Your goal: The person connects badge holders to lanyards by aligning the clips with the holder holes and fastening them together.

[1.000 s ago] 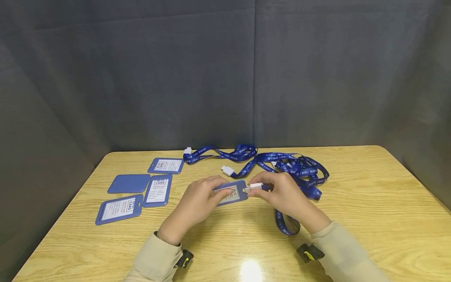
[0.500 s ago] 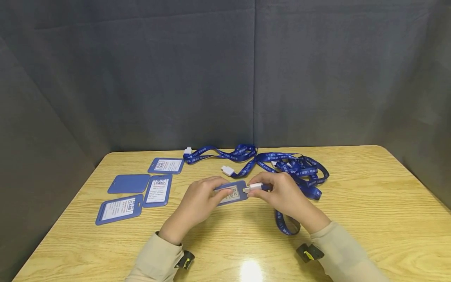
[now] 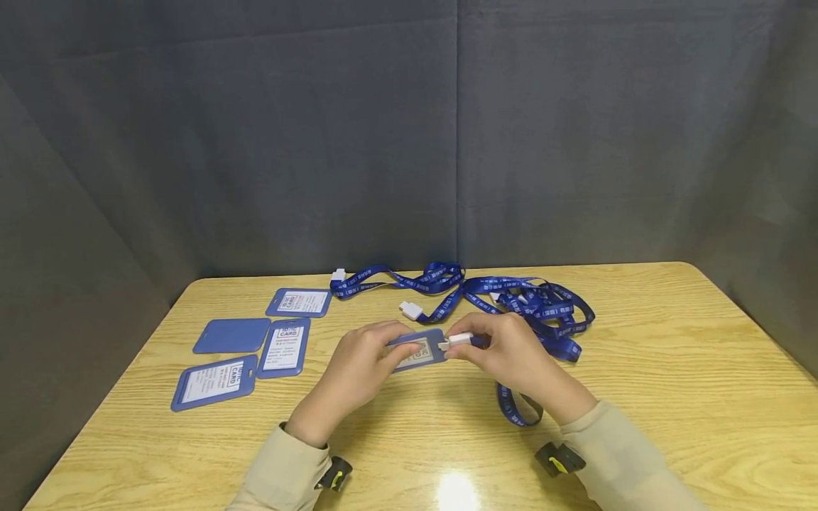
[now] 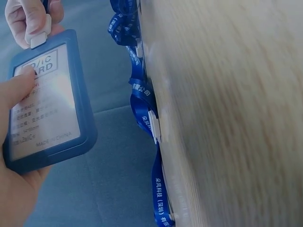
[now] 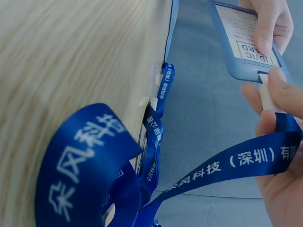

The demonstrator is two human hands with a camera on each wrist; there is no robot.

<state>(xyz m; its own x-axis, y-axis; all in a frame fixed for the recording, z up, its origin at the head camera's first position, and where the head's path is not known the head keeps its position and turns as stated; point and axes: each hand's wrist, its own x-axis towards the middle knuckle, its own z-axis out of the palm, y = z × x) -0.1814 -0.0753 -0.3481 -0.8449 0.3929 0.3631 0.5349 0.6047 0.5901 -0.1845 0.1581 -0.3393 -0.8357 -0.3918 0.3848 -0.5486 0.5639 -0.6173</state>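
My left hand [image 3: 358,365] grips a blue ID card holder [image 3: 433,339], thumb over its clear front and fingers behind. In the left wrist view, the card holder's printed insert [image 4: 47,106] faces up. My right hand [image 3: 514,348] pinches the white plastic clip [image 3: 458,341] of a blue lanyard between thumb and fingers. The clip's narrow tip overlaps the slotted end of the holder. Seen from the right wrist, the clip [image 5: 267,97] sits right at the slot, and the printed lanyard strap [image 5: 222,163] runs from my fingers towards the table. Both hands are above the wooden table [image 3: 396,440].
Several more blue card holders lie at the left, one of them blank side up [image 3: 231,335]. Other blue lanyards [image 3: 415,279] stretch along the back, with a tangled heap [image 3: 543,310] beyond my right hand. A loose white clip [image 3: 411,310] lies behind the held holder. A dark curtain [image 3: 319,142] backs the table.
My right hand has shifted slightly left, so the clip's tip overlaps the holder's end further. The left hand keeps its grip on the holder. The head view has shifted a little.
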